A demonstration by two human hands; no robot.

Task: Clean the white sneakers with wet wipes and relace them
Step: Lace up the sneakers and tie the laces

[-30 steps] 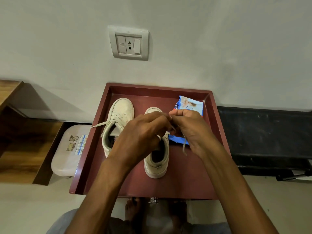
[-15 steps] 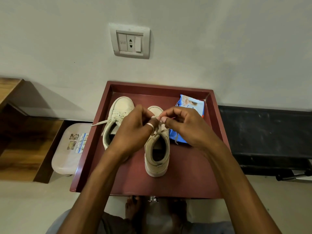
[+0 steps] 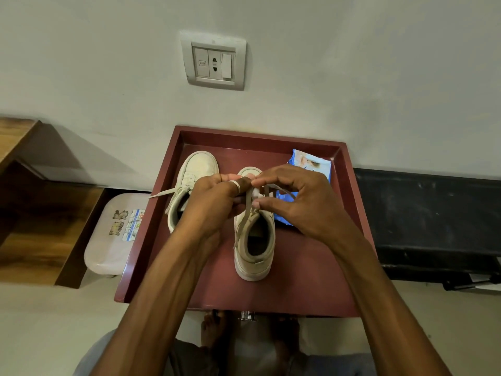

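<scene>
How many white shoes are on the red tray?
2. One white sneaker sits at the red tray's back left; the other white sneaker stands mid-tray under both hands. None seem hidden.

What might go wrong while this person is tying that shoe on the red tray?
Both hands, left hand and right hand, pull the lace of the right sneaker; a hard tug might tip it. The left sneaker has a lace end hanging over the tray rim, which a forearm might snag.

Both hands [image 3: 271,202] seemingly pinch a lace [image 3: 248,210] over the right sneaker [image 3: 254,240].
</scene>
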